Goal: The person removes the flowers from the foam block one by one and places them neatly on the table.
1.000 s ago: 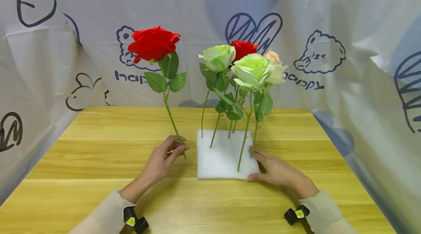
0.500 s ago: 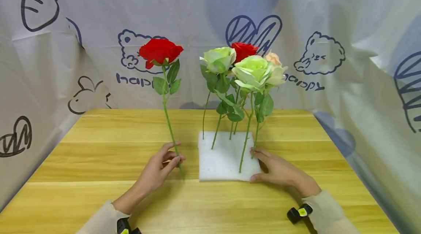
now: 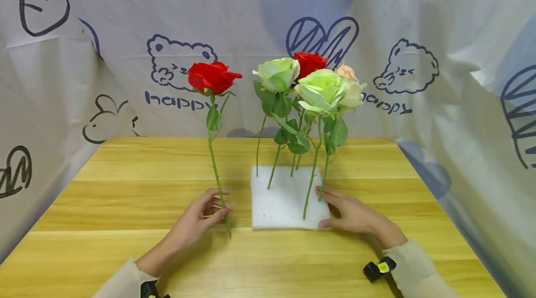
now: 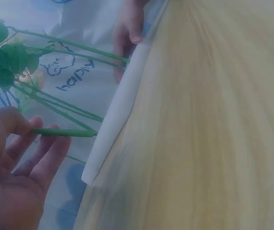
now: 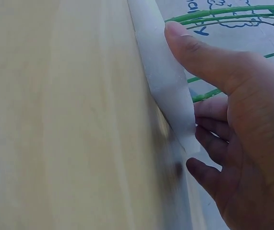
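Observation:
My left hand pinches the lower stem of a red artificial rose between thumb and fingers, left of a white foam block. The rose stands nearly upright, its bare stem end below the fingers. In the left wrist view the green stem runs out past the thumb. My right hand rests at the block's right edge, thumb near the front corner and fingers farther back. Stuck in the foam are pale green roses, another red rose and a peach-coloured flower.
The block lies on a wood-grain table. Behind and beside it hangs a pale cloth with drawn hearts and bears. Upright stems and leaves crowd above the foam.
The red rose in my left hand has turned about its stem and come lower, its bloom shifting right. My left hand has moved slightly toward me. The right hand stays at the foam block.

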Demonstrator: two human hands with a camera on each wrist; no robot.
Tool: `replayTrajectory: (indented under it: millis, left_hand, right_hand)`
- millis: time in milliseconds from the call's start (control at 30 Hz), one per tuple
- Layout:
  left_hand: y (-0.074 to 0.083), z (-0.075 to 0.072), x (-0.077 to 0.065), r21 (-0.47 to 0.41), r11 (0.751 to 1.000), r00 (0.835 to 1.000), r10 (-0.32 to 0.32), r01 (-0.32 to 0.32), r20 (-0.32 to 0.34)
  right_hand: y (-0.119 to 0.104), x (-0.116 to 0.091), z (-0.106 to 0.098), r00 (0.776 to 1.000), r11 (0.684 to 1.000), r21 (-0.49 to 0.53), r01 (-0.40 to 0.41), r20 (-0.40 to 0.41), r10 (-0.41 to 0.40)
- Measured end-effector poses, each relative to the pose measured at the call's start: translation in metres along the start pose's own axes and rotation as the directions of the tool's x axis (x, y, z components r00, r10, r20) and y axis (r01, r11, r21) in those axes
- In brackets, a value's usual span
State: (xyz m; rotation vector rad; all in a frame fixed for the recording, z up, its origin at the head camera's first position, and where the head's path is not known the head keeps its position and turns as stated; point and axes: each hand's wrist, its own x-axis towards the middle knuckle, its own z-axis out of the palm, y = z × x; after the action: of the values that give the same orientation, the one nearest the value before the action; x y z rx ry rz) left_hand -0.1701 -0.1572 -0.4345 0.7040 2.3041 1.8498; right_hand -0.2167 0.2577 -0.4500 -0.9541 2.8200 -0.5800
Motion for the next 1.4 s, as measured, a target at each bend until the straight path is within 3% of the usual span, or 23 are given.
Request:
replayTrajectory:
  millis: [233, 467, 800, 1400]
  left_hand:
    - [-0.001, 0.0, -0.001, -0.097, 0.992, 0.996, -0.084, 0.085, 0.018]
    - [-0.003, 0.004, -0.003, -0.115, 0.982, 0.989, -0.146, 0.149, 0.034]
    - [-0.008, 0.008, -0.002, -0.043, 0.991, 0.991, -0.126, 0.128, 0.047]
    - [-0.013, 0.013, -0.004, -0.081, 0.976, 0.978, -0.199, 0.204, 0.068]
  right_hand:
    - [-0.003, 0.0, -0.001, 1.0, 1.0, 0.015, -0.012, 0.011, 0.012]
    - [-0.002, -0.002, 0.002, 1.0, 1.0, 0.019, -0.01, 0.018, 0.009]
    - [-0.003, -0.001, 0.003, 0.999, 0.999, 0.018, -0.044, 0.028, 0.044]
    - [-0.004, -0.001, 0.001, 0.999, 1.0, 0.007, -0.025, 0.02, 0.025]
